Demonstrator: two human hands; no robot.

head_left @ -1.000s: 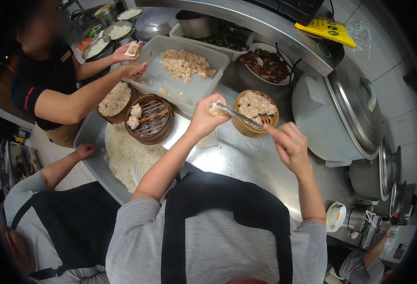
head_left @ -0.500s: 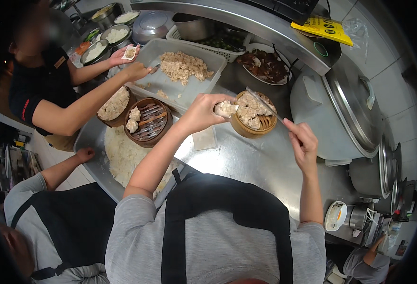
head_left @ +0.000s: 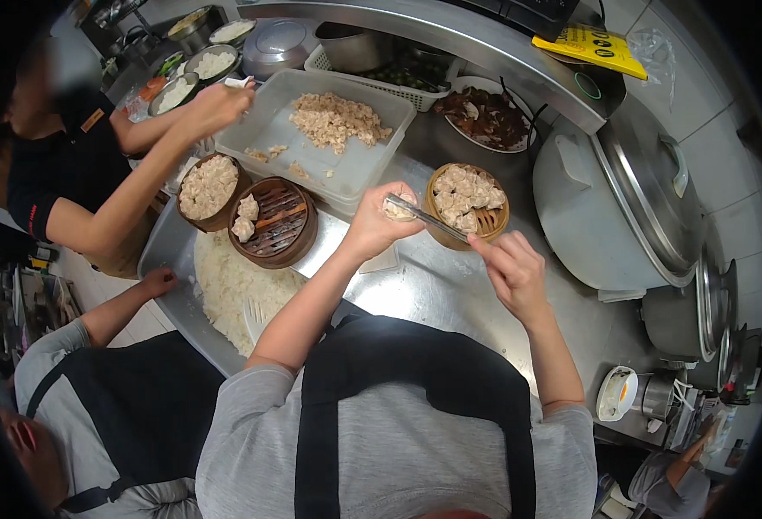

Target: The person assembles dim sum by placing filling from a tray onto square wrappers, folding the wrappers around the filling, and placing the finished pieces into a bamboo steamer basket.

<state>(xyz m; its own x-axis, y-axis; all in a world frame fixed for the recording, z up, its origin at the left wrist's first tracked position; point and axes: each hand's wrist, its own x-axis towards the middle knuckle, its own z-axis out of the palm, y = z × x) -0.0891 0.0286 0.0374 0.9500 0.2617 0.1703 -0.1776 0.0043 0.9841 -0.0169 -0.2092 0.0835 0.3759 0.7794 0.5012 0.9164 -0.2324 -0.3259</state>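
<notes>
My left hand (head_left: 376, 227) is curled around a small pale open-topped dumpling (head_left: 395, 211). My right hand (head_left: 514, 273) grips one end of a slim metal spatula (head_left: 437, 221), whose other end lies across the dumpling's top. Just beyond both hands, a round bamboo steamer (head_left: 431, 227) holds several filled dumplings (head_left: 463, 192), and its slats show at the near right. A darker bamboo steamer (head_left: 281, 253) on the left carries a few dumplings (head_left: 245, 216) along one side. The stack of square wrappers (head_left: 382, 261) is partly hidden behind my left wrist.
A plastic tub (head_left: 268, 104) of minced filling (head_left: 339, 119) stands beyond the steamers. A co-worker (head_left: 69, 173) works at the far left, another person (head_left: 130, 406) near left. A large lidded pot (head_left: 588, 229) flanks the right; a metal shelf (head_left: 450, 45) overhangs the back.
The spatula has swung from over the bamboo steamer onto the dumpling in my left hand. My right hand has come left and nearer my left hand. The co-worker's hands have drawn together.
</notes>
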